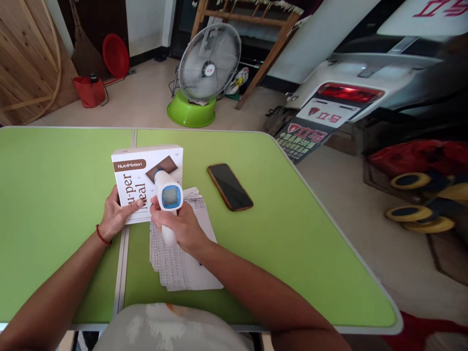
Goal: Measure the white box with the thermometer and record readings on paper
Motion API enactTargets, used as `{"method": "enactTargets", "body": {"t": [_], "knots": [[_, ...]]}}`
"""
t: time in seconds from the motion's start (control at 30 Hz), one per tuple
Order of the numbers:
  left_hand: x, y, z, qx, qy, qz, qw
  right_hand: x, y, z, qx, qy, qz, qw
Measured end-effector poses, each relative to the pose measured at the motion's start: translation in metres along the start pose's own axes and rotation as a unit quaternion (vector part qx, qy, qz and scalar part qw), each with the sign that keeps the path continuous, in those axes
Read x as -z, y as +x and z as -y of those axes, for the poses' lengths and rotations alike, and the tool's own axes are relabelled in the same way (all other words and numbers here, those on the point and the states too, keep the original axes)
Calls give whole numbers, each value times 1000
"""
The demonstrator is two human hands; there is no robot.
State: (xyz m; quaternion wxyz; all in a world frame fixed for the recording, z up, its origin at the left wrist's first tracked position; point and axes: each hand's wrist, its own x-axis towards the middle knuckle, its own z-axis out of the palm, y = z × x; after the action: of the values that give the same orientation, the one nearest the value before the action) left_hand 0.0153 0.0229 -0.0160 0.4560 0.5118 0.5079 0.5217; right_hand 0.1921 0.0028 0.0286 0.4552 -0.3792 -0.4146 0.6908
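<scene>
My left hand (120,213) grips the lower left of a white box (128,195) with a brown "NutriMotion" label, its thumb across the printed front. The box is held upright, tilted slightly back. In my right hand (185,224) is a white infrared thermometer (168,187) with a blue-rimmed grey screen facing me. My fingers wrap its handle, and its front end points at the box, overlapping it in view; whether they touch I cannot tell. Beneath the thermometer lies a stack of printed papers (193,268), partly covered by my right hand and the box.
A smartphone (231,187) in a brown case lies to the right on the green folding table (285,234). A metal seam divides the tabletop. Beyond the table stand a fan (210,63) in a green basin (190,114) and a white scooter (351,92).
</scene>
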Motion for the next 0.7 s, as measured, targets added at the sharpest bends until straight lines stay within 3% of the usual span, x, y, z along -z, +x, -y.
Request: {"method": "enactTargets", "body": {"t": [0.7], "knots": [[1,1,0,2,22,6,1000,1,-2,-2,28,-45,1,999]]}}
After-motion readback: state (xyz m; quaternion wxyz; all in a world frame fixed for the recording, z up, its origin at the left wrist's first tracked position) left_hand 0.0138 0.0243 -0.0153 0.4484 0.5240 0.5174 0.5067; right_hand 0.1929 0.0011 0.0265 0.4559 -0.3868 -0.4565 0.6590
